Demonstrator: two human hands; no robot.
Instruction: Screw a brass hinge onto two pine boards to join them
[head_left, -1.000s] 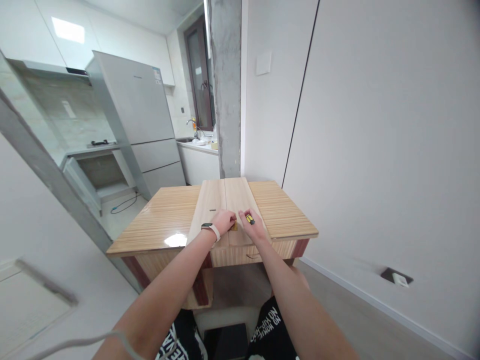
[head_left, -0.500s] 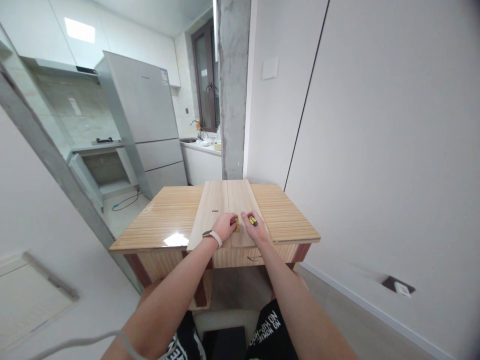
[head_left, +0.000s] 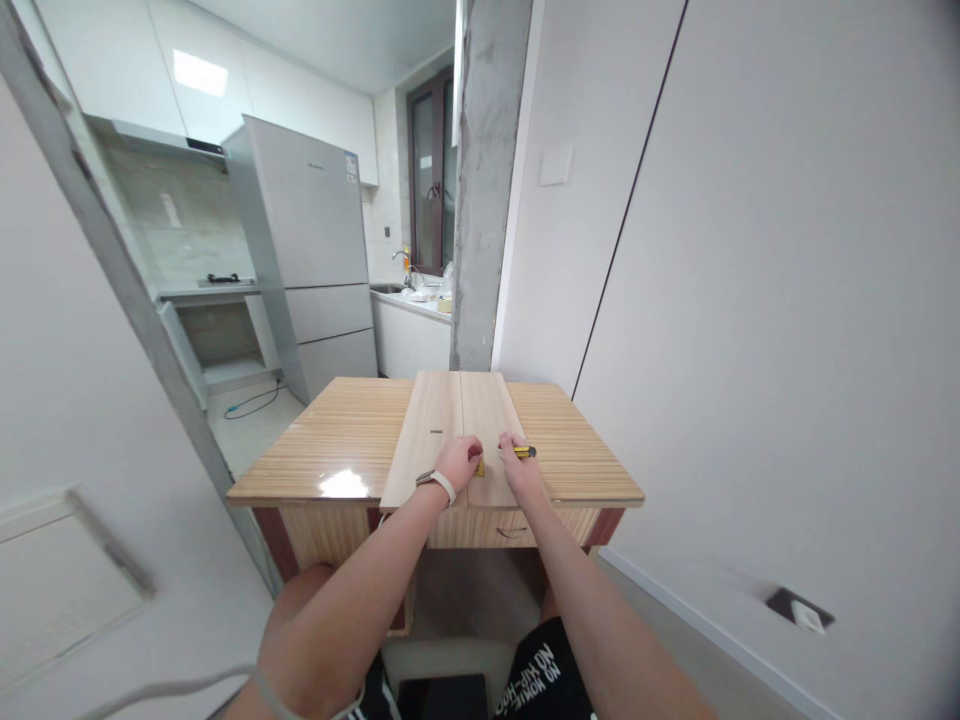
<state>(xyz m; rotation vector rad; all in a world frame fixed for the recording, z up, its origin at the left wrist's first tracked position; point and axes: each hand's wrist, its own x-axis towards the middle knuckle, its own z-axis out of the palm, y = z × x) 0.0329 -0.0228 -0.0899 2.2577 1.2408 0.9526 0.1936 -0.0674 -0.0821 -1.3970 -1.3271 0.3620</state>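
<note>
My right hand [head_left: 520, 470] is closed around a yellow-and-black utility knife [head_left: 525, 452], whose handle end sticks out to the right of my fingers. A small dark tip shows on the knife's left side, towards my other hand. My left hand [head_left: 459, 462], with a pale watch band on its wrist, is closed, its fingertips pinching a small yellow piece [head_left: 480, 468] whose kind I cannot make out. Both hands are over a pale wooden board [head_left: 431, 400] with a seam down its middle. A small dark mark [head_left: 436, 432] lies on its left half.
The board lies across a striped wooden desk [head_left: 322, 440] with a drawer [head_left: 480, 530] at the front. A white wall [head_left: 750, 250] stands to the right and a grey pillar [head_left: 491, 200] behind. Further back are a fridge [head_left: 315, 210] and a sink [head_left: 388, 289].
My right hand has turned the knife to lie nearly level, pointing sideways. The left hand stays by the yellow piece. The whole view has shifted slightly.
</note>
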